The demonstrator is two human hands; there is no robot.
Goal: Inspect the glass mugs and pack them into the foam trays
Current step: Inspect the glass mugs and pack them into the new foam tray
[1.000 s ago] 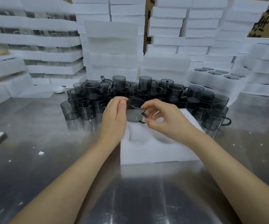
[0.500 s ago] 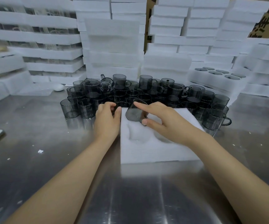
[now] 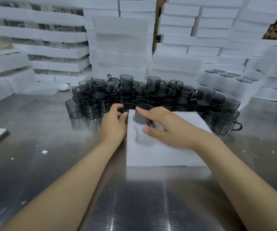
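While the right hand [image 3: 169,129] seats one mug [image 3: 140,116] in the foam tray [image 3: 164,155], fingers curled round it; left hand [image 3: 113,125] loose, empty; remaining pockets unfilled; dozens of mugs [image 3: 151,95] await.

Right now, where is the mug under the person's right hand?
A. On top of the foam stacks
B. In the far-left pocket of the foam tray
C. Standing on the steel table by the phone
B: the right hand sets the mug into the foam tray, far-left pocket.
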